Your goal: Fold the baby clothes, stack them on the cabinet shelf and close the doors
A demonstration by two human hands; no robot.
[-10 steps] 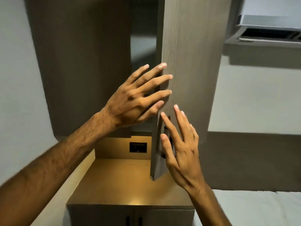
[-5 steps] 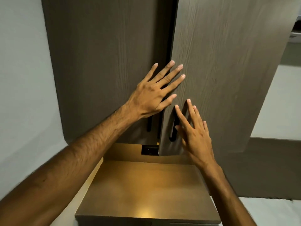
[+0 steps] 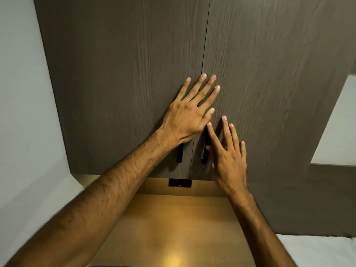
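Observation:
Two dark wood-grain cabinet doors fill the view, the left door [image 3: 125, 83] and the right door [image 3: 269, 83], meeting at a thin centre seam. Both sit flush and shut. My left hand [image 3: 189, 114] lies flat across the seam with fingers spread, palm against the wood. My right hand [image 3: 228, 157] rests flat on the right door, fingers apart, beside its black handle [image 3: 204, 153]. The left door's black handle [image 3: 180, 154] shows partly under my left wrist. No baby clothes are visible; the shelf is hidden behind the doors.
Below the doors is a lit wooden countertop [image 3: 173, 228] with a black socket plate [image 3: 180, 183] on its back panel. A pale wall [image 3: 23, 112] is to the left. White bedding [image 3: 317, 251] shows at the lower right.
The right door swung from wide open to flush with the left door. Both hands followed it inward and now lie flat on the doors.

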